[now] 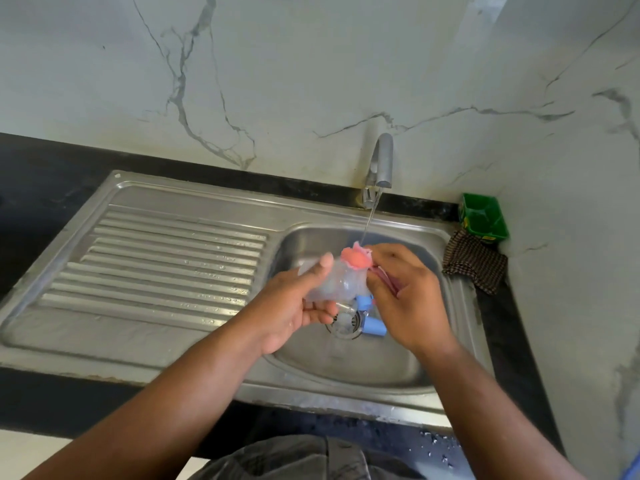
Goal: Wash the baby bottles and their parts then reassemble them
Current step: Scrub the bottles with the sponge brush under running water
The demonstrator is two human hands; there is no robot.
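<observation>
My left hand (298,299) grips a clear baby bottle (341,284) over the sink basin, held on its side. A pink-orange scrubber (355,258) sits at the bottle's mouth, under the running water. My right hand (401,289) holds the scrubber, with pink showing between its fingers. Below the bottle, blue bottle parts (372,317) and a clear part (343,320) lie by the drain.
The steel sink (346,362) has a ribbed drainboard (166,265) on its left. The tap (381,164) at the back runs a thin stream. A green tub (483,220) and a checked cloth (474,261) sit at the right corner by the marble wall.
</observation>
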